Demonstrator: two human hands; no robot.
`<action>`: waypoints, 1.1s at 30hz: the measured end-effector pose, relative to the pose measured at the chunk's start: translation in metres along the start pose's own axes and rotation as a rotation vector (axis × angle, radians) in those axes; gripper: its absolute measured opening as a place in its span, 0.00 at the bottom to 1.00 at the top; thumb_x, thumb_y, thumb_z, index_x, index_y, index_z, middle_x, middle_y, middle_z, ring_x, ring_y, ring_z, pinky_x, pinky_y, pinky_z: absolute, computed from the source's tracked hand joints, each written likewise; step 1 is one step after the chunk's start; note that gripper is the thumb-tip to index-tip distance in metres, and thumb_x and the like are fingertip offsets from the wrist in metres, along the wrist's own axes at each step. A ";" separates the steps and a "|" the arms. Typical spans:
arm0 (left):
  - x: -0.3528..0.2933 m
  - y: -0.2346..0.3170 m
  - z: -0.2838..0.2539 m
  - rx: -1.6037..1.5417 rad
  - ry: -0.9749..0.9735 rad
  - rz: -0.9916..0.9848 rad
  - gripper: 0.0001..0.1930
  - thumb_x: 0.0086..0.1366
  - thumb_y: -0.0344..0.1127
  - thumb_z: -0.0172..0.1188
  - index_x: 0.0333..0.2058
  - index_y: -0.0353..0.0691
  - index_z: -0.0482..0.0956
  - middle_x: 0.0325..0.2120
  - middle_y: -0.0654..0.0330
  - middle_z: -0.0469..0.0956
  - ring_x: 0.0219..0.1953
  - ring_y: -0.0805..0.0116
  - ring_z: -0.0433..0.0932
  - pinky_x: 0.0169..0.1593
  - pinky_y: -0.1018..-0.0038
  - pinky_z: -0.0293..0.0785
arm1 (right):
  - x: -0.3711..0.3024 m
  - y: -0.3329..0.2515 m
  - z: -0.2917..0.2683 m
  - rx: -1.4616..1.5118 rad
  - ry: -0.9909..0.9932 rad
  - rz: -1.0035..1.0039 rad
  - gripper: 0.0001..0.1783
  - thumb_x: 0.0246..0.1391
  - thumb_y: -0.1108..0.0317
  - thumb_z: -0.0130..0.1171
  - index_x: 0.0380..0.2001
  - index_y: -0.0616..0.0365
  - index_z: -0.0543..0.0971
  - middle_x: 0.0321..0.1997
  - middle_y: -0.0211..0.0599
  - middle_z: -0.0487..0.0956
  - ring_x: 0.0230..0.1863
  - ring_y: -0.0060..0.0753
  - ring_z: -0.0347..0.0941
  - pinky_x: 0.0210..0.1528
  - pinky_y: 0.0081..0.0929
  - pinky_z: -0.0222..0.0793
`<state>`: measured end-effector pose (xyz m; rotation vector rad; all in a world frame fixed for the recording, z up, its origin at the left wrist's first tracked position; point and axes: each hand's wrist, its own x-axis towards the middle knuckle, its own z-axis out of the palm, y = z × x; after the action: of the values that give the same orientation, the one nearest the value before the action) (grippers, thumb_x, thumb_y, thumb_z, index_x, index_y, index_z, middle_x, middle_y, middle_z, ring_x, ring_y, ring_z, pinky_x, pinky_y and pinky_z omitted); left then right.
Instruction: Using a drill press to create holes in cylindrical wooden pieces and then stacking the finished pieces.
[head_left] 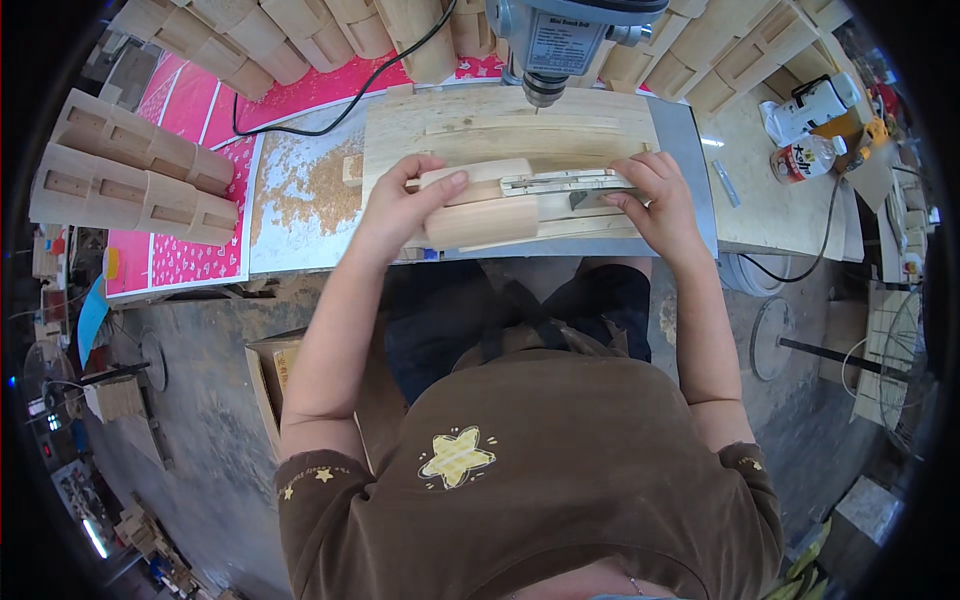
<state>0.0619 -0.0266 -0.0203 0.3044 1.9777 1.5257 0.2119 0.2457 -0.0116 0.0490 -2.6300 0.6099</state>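
Note:
A pale, rounded wooden block (480,220) with a lengthwise slot lies on a wooden board under the bench drill (545,45). My left hand (405,205) is closed around its left end, thumb on top. A narrow whitish strip-like jig (565,182) lies along the slot and reaches past the block's right end. My right hand (655,200) pinches the right end of this jig between thumb and fingers. A small dark piece (578,200) shows just below the jig, too small to name. The drill's chuck (543,92) hangs beyond the block, apart from it.
Stacked slotted wooden pieces (130,190) stand at the left, with more (720,50) behind. Sawdust (310,190) covers the bench left of the wooden board (395,125). A black cable (380,75) crosses the back. A bottle (805,160) and a marker-like stick (727,183) are at right.

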 end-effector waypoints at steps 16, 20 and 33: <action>-0.040 -0.064 0.080 0.280 0.434 0.698 0.42 0.42 0.32 0.70 0.57 0.27 0.61 0.50 0.43 0.69 0.52 0.50 0.69 0.55 0.63 0.64 | 0.001 -0.005 0.009 -0.072 0.082 0.043 0.21 0.33 0.68 0.68 0.37 0.53 0.79 0.33 0.34 0.74 0.39 0.41 0.66 0.42 0.34 0.64; -0.010 -0.047 0.082 0.416 0.379 0.835 0.43 0.38 0.37 0.72 0.55 0.30 0.64 0.48 0.46 0.71 0.52 0.50 0.69 0.54 0.61 0.60 | 0.014 0.013 0.015 -0.139 0.126 0.041 0.22 0.33 0.68 0.68 0.38 0.53 0.79 0.33 0.34 0.75 0.39 0.42 0.66 0.42 0.33 0.65; 0.039 -0.056 0.035 0.657 0.470 0.720 0.30 0.37 0.39 0.72 0.45 0.45 0.76 0.31 0.64 0.72 0.41 0.63 0.69 0.49 0.63 0.56 | 0.047 0.012 0.038 -0.077 0.178 0.025 0.25 0.35 0.71 0.69 0.42 0.53 0.77 0.40 0.35 0.76 0.45 0.42 0.67 0.48 0.33 0.65</action>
<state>0.0618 0.0045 -0.0905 1.1109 2.9347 1.3521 0.1525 0.2428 -0.0276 -0.0590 -2.4820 0.4966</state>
